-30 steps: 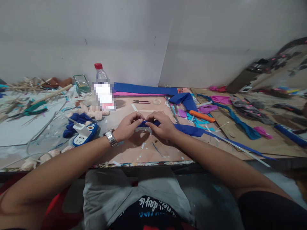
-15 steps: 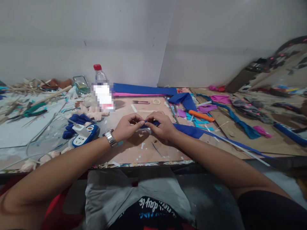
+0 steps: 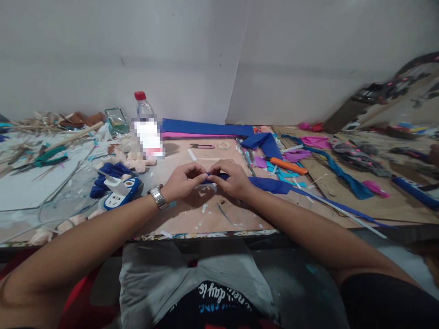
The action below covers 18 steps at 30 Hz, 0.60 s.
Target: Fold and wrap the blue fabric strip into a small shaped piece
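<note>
Low over the middle of the work board, both hands pinch a blue fabric strip with their thumbs almost touching. My left hand has thumb and fingertips closed on its gathered end. My right hand grips the strip just beside that, and the rest passes under my right wrist and trails off to the right. A thin white strip lies along the trailing fabric. Fingers cover much of the pinched part. Beyond the hands lie small thread snips and a pale ring-shaped roll.
A red-capped bottle stands left of centre. Nearer are a power strip with a plugged-in charger and green-handled pliers. An orange utility knife lies among fabric scraps on the right. A long blue fabric band runs along the wall.
Almost nothing differs. Both hands keep their pinch on the blue strip, and the view has shifted very slightly.
</note>
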Available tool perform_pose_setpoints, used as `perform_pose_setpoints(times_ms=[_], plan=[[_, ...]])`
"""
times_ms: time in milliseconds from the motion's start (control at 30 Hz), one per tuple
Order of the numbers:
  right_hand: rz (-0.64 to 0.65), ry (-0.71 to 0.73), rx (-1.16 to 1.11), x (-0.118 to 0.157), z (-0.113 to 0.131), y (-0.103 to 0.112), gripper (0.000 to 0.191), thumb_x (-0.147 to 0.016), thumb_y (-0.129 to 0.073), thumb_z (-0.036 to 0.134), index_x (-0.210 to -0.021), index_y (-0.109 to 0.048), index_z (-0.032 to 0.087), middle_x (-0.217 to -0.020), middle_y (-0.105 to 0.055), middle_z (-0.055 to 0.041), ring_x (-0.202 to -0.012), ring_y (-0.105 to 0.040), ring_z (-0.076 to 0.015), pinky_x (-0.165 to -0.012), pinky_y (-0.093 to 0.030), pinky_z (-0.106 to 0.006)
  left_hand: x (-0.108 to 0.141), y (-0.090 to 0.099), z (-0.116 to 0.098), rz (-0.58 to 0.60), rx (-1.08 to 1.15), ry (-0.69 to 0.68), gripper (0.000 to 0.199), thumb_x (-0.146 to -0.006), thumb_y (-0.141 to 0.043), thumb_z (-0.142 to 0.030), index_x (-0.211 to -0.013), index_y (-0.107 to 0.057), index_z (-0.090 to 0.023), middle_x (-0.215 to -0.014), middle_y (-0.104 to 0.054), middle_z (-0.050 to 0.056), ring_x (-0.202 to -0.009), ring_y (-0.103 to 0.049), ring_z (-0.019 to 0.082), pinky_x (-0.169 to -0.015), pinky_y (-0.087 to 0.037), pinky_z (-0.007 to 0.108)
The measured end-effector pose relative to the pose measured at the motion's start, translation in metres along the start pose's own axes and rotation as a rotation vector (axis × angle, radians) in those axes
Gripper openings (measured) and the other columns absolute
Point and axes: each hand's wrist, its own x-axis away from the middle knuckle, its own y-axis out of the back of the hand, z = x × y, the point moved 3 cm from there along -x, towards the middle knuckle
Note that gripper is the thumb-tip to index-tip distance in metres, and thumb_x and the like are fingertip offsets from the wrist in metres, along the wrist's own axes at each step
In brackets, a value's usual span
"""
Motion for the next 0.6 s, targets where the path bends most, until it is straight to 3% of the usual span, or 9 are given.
perform_pose_setpoints(times_ms=[600], plan=[[0.007,0.022,-0.038,0.0016,-0.0005,-0.0009,0.03,-0.092,-0.074,0.049,-0.084,-0.066,0.021,-0.08,-0.071,-0.0013,-0.078,-0.064,-0.0186,-0.084,-0.042,-0.036,0.0016,-0.0021,-0.0005,0.116,-0.068,-0.062,0.029,-0.096,-0.063,-0.041,-0.094,-0.072,-0.014,-0.085,-0.071,0.005,-0.077,-0.061,0.014,-0.074,-0.049,0.028]])
